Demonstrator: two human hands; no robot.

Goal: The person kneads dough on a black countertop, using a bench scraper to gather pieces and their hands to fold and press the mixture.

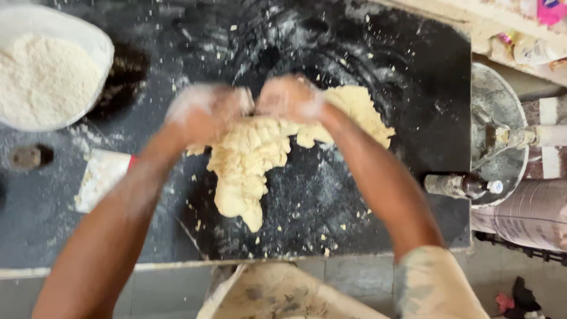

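— Head view, looking straight down: what do the hands have?

— Both press into a ragged slab of pale yellow dough (254, 159) lying in the middle of a black, flour-streaked tabletop (407, 88). The left hand (207, 112) sits on the dough's upper left edge, the right hand (289, 97) just beside it on the upper middle, the two almost touching.

— Are the fingers closed around it?

— I cannot tell. Both hands are smeared by motion and dusted white; the fingers seem curled down into the dough, but how far they are bent is lost in the blur.

— What else lies about?

— A white bowl of flour (47, 77) at the top left, cut off by the frame's edge. Below it, left of the left forearm, a flour-caked scraper (100, 177) with a bit of red at its end, partly hidden by the arm. A small dark lump (26, 156) near the left edge is hard to identify. To the right, off the black surface, a round metal tray (496, 106) carries a dark bottle with a white cap (460, 185) and a second bottle (520, 137), lying on their sides. Crumbs of dough are scattered about the slab.
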